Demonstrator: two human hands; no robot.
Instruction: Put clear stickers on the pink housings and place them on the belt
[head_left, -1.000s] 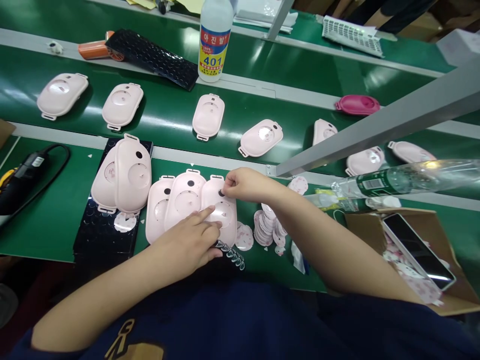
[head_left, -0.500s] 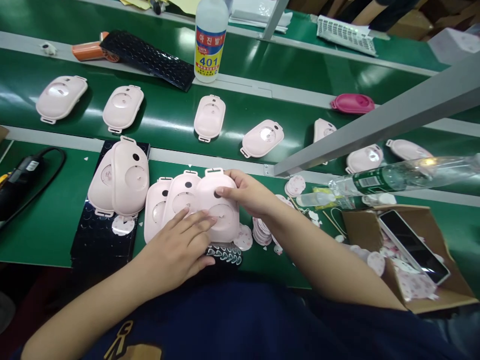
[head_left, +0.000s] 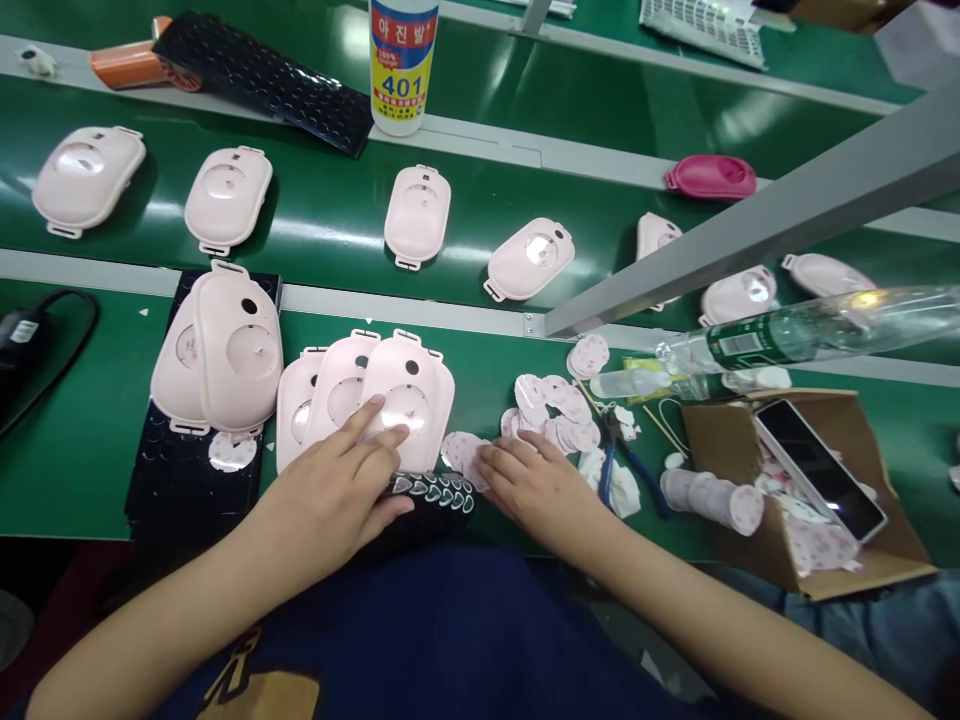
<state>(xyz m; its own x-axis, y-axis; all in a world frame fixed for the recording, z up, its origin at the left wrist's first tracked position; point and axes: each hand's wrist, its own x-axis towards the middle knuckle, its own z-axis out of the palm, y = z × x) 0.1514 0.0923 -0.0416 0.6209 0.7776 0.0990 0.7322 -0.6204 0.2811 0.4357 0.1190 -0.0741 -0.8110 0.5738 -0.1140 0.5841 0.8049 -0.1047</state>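
Three overlapping pale pink oval plastic covers lie in front of me, each with a dark dot and a round recess. My left hand point(head_left: 341, 480) rests on the top pink cover point(head_left: 424, 400), its fingers apart and two fingertips at the round recess. My right hand point(head_left: 547, 490) is just to the right, low over the bench, fingers bent down together on a round printed disc point(head_left: 472, 455); its thumb is hidden. Beside the left fingertips, a black strip with heart shapes point(head_left: 442, 492) sticks out under the covers. More printed discs point(head_left: 559, 408) lie beyond my right hand.
Two pink covers point(head_left: 251, 355) sit on a black bubble-wrap piece point(head_left: 199, 480) at left. Pliers point(head_left: 611, 450), a clear bottle point(head_left: 810, 330) and a cardboard box point(head_left: 712, 440) holding a phone point(head_left: 821, 470) are at right. A grey post point(head_left: 750, 215) slants across. A glue bottle point(head_left: 401, 75) stands behind.
My right hand has let go of the top cover's upper edge and moved down and right to the printed discs. The left hand stays on the covers. The view has shifted slightly.
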